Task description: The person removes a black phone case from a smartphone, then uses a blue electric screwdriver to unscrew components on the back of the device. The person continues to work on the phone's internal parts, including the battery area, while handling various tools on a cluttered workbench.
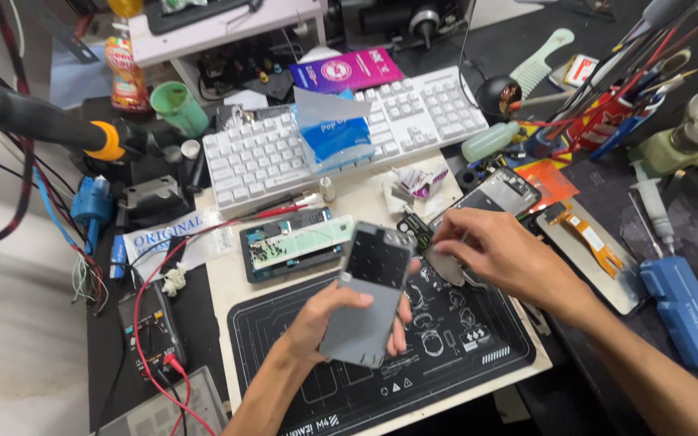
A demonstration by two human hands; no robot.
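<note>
**Phone back panel held up over the repair mat**

The left hand (341, 319) is gripping a grey phone back panel (371, 295), fingers clamped round its lower half, and is tilting it above the black repair mat (478, 343) near the front edge of the tabletop (220, 278). The right hand (490, 250) is reaching in from the right, its fingertips pinched together at something small just beside the panel's upper right corner; what they are pinching is too small to tell. The step in hand looks like disassembly or refitting, with a small part being picked or placed beside the panel. By my judgement, the next move calls for a steady left grip and a fine, light pinch from the right, since loose parts are lying close by.

An opened phone body (296, 242) is lying just behind the mat. At the back edge, a flat magenta packet (347, 71) is sitting behind the white keyboard (414, 113), and a blue-and-white pouch (334, 137) is resting on the keys. A white strip label with blue lettering (159, 232) is lying toward the left edge. A blue box (687, 313) is sitting at the right edge.
</note>
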